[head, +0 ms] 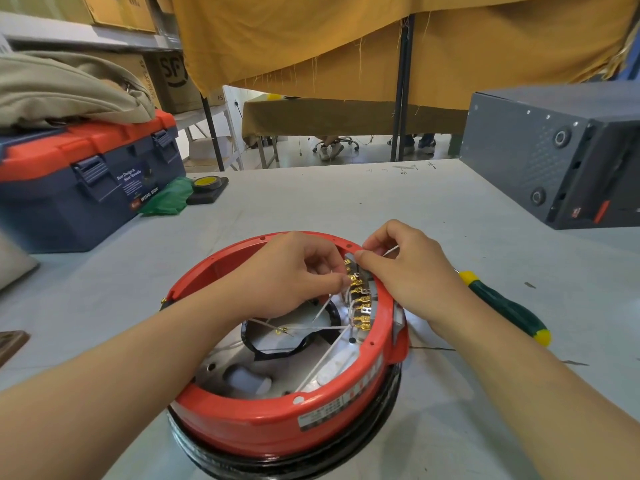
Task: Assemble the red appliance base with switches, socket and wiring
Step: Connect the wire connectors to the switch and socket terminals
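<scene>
Head view: the red appliance base (277, 414) sits on the counter (346, 202), open side up. Inside its far-right wall, a row of gold terminals (360, 303) already carries white wires (332, 351). The left hand (294, 275) pinches one connector there; the right hand (412, 271) pinches another wire at the rim. Some loose wires seemingly remain.

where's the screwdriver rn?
Head view: the screwdriver lies on the table, right of the red base, just beyond the right hand and wrist.
</scene>
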